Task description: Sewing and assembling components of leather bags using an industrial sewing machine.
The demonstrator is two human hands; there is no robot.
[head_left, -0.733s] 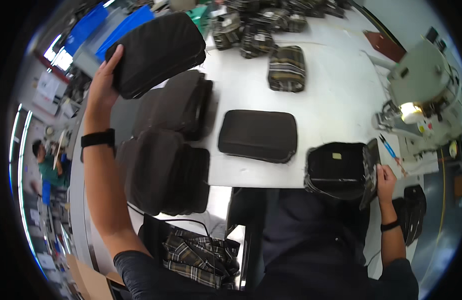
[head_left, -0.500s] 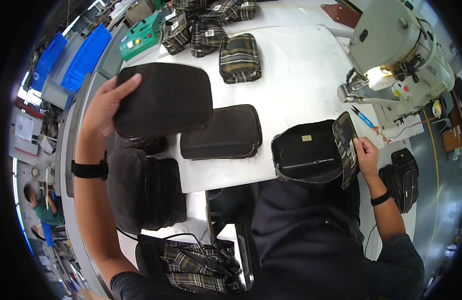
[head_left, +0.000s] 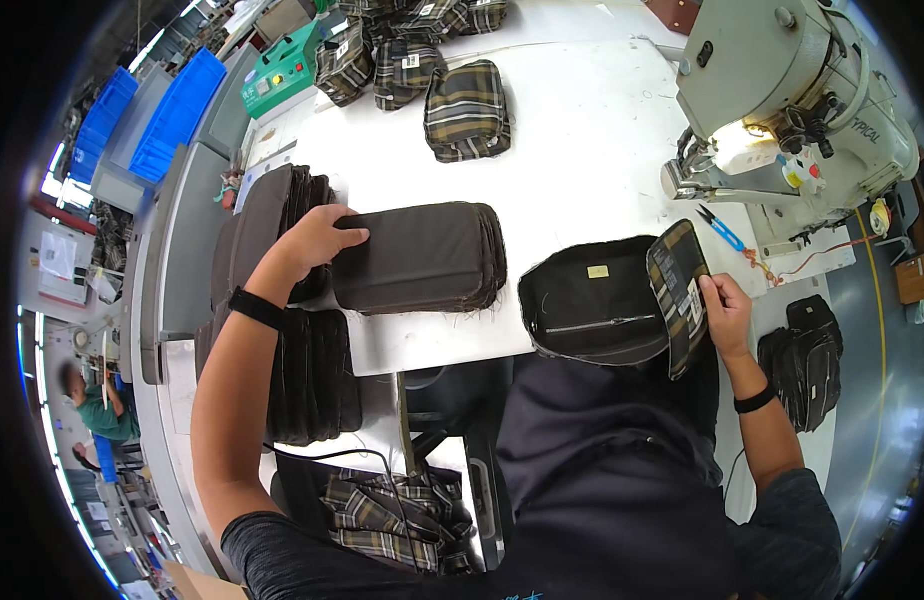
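My left hand [head_left: 320, 240] is at the left edge of a stack of dark brown rounded fabric panels [head_left: 417, 258], its thumb over the top panel and its other fingers partly hidden. To the right, an unfinished black bag piece [head_left: 592, 300] lies open on the white table, with a small pale label and a zipper line inside. My right hand [head_left: 727, 315] pinches a plaid panel [head_left: 679, 300] standing up along that piece's right side, thumb on the inner face. Both wrists carry black bands.
More dark panels [head_left: 317, 375] are piled at the left. Several plaid pouches [head_left: 469, 112] stand at the back, near a green control box [head_left: 282, 70]. A sewing machine [head_left: 772, 90] occupies the right, with blue thread snips [head_left: 720, 228] before it. Dark bag pieces [head_left: 802, 365] lie far right.
My left hand has brought the dark panel down and rightward onto the stack, uncovering the piles at the left. My right hand keeps its hold on the plaid panel.
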